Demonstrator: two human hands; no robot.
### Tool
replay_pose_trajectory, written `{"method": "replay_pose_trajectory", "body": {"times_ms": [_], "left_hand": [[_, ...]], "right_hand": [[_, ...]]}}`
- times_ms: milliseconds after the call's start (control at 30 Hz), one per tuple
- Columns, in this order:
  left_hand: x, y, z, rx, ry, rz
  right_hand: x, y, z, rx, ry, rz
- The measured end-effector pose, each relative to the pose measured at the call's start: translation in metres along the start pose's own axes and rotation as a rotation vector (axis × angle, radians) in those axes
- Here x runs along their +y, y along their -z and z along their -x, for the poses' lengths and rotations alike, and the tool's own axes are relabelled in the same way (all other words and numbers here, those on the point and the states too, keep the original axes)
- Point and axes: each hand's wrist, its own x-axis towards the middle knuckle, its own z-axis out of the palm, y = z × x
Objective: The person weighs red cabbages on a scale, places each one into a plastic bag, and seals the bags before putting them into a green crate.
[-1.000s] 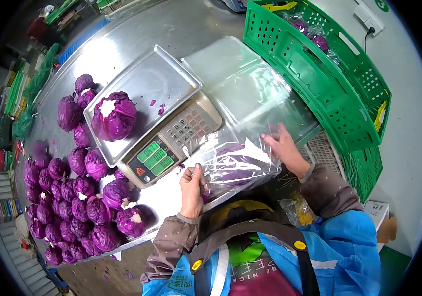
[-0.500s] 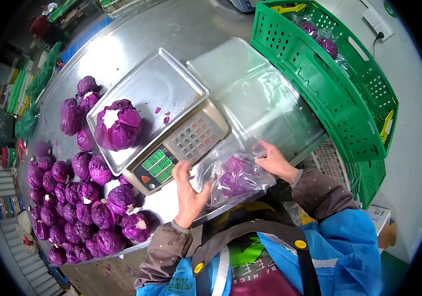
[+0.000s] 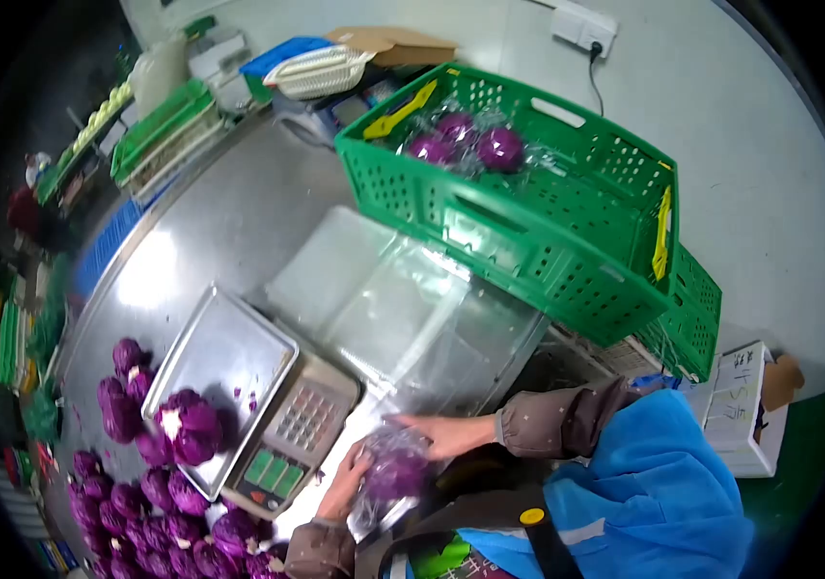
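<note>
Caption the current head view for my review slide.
Left hand and right hand on a bagged purple cabbage, a scale nearby.

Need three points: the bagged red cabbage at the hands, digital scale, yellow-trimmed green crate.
Bagged red cabbage [image 3: 397,475]: head view, middle of its plastic-covered side.
Digital scale [image 3: 303,419]: head view, on its keypad.
Yellow-trimmed green crate [image 3: 543,272]: head view, on its long near wall.

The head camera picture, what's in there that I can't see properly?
All in the head view:
Bagged cabbage: its underside faces away from the camera.
Left hand and right hand: blur hides whether their fingers grip the bag or only touch it.
Scale display: digits too small and blurred.
Loose cabbages: the bottom edge cuts off the pile.
Green crate: its near wall hides some floor.
</note>
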Motion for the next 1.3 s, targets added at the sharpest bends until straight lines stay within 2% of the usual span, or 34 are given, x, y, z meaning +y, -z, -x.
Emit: {"method": "replay_pose_trajectory", "body": {"times_ms": [33, 100, 133, 167, 200, 233, 267, 300, 333, 367, 400, 433, 467, 500, 533, 567, 633, 700, 767, 800, 867, 967, 1033, 1067, 1100, 1133, 1167, 1200, 1233, 1267, 1300], "left_hand": [[0.005, 0.001, 0.003, 0.024, 0.049, 0.075], [0.036, -0.014, 0.022, 0.047, 0.069, 0.199], [0.041, -0.011, 0.022, 0.019, 0.110, 0.264], [0.059, -0.022, 0.024, 0.003, 0.015, 0.212], [0.079, -0.030, 0.027, 0.029, 0.004, 0.161], [0.098, -0.035, 0.025, 0.056, -0.010, 0.111], [0.111, -0.039, 0.010, -0.035, -0.268, 0.067], [0.142, -0.059, 0.021, -0.342, -0.279, 0.479], [0.153, -0.072, 0.023, -0.264, -0.289, 0.657], [0.163, -0.083, 0.022, -0.184, -0.298, 0.835], [0.177, -0.092, 0.018, -0.314, -0.365, 0.788], [0.190, -0.100, 0.013, -0.443, -0.431, 0.737], [0.198, -0.109, 0.010, -0.404, -0.492, 0.696], [0.202, -0.114, 0.007, -0.336, -0.530, 0.496], [0.198, -0.115, -0.001, -0.280, -0.514, 0.422], [0.189, -0.112, -0.010, -0.225, -0.498, 0.346], [0.165, -0.092, -0.027, -0.151, -0.348, 0.438], [0.139, -0.073, -0.038, 0.000, -0.266, 0.538], [0.115, -0.056, -0.044, 0.113, -0.190, 0.498], [0.115, -0.057, -0.040, 0.117, -0.197, 0.525], [0.108, -0.052, -0.043, 0.137, -0.185, 0.519], [0.089, -0.041, -0.041, 0.167, -0.152, 0.526], [0.085, -0.043, -0.034, 0.213, -0.140, 0.575], [0.091, -0.048, -0.030, 0.306, -0.177, 0.518], [0.091, -0.049, -0.026, 0.306, -0.172, 0.602], [0.087, -0.049, -0.024, 0.309, -0.175, 0.581], [0.082, -0.047, -0.019, 0.329, -0.182, 0.568], [0.080, -0.046, -0.013, 0.318, -0.190, 0.588], [0.076, -0.044, -0.007, 0.312, -0.203, 0.607], [0.069, -0.040, -0.001, 0.323, -0.212, 0.633], [0.061, -0.034, 0.004, 0.322, -0.224, 0.649]], "right_hand": [[-0.069, 0.022, 0.018, -0.203, -0.168, -0.184], [-0.061, 0.035, 0.010, -0.264, 0.157, -0.035], [-0.096, 0.047, 0.019, -0.225, 0.092, 0.308], [-0.135, 0.062, 0.028, -0.183, 0.020, 0.648], [-0.144, 0.072, 0.023, -0.088, 0.111, 0.792], [-0.148, 0.084, 0.015, 0.045, 0.157, 0.652], [-0.161, 0.103, 0.010, 0.090, 0.082, 0.507], [-0.174, 0.119, 0.016, 0.252, 0.130, 0.486], [-0.153, 0.153, 0.000, 0.244, 0.255, 0.707], [-0.139, 0.194, -0.004, 0.243, 0.426, 0.726], [-0.173, 0.212, 0.014, 0.274, 0.168, 0.182], [-0.175, 0.233, 0.035, 0.302, 0.498, 0.352], [-0.179, 0.239, 0.041, 0.455, 0.199, -0.440], [-0.186, 0.251, 0.048, 0.660, 0.144, -0.614], [-0.154, 0.297, 0.038, 0.683, 0.191, -0.717], [-0.157, 0.314, 0.044, 0.751, 0.187, -0.792], [-0.149, 0.341, 0.053, 0.948, 0.139, -0.917], [-0.075, 0.395, 0.047, 0.963, 0.226, -0.800], [-0.035, 0.408, 0.043, 1.216, 0.111, -0.722], [-0.015, 0.412, 0.039, 1.213, 0.109, -0.722], [0.020, 0.417, 0.028, 1.374, -0.044, -0.670], [0.053, 0.425, 0.013, 1.454, -0.085, -0.681], [0.075, 0.442, 0.028, 1.208, -0.033, -0.734], [0.057, 0.439, 0.041, 1.060, -0.098, -0.714], [0.054, 0.442, 0.054, 1.036, -0.254, -0.663], [0.064, 0.455, 0.077, 0.799, -0.221, -0.484], [0.042, 0.453, 0.093, 0.727, -0.350, -0.416], [0.115, 0.517, 0.098, 0.614, -0.309, -0.552], [0.045, 0.479, 0.111, 0.820, -0.454, -0.213], [0.032, 0.488, 0.118, 0.914, -0.524, -0.072], [0.034, 0.510, 0.128, 0.998, -0.433, 0.178]]}}
